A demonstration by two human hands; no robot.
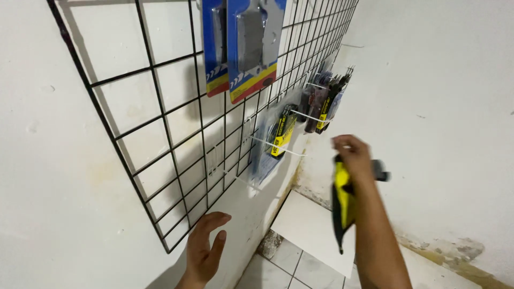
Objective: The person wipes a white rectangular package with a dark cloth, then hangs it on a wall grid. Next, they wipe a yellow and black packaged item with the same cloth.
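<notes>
covering most of the left side, a white wall (59,160) carried a black wire grid panel (160,150) that ran away toward the corner. a second white wall (444,96) met it on the right, stained along its base above a pale tiled floor (300,262), where a flat white board (310,225) lay near the corner. near the top of the grid hung two blue blister packs (246,43) with red and yellow lower edges, each holding a grey part. lower down, white hooks (273,145) stuck out from the grid; one bore a clear packet with a yellow and black card (281,136), and further along a cluster of dark packets (324,101) hung from more hooks.

the right hand (353,155) was raised in front of the corner, near the hooks but apart from them, fingers pinched shut on the top of a yellow and black packet (344,203) that dangled below the hand alongside the forearm. a small dark piece showed just beside the hand on its right; what it was could not be told. the left hand (206,246) sat low, just below the bottom edge of the grid and close to the wall, open with fingers loosely spread and grasping nothing.
</notes>
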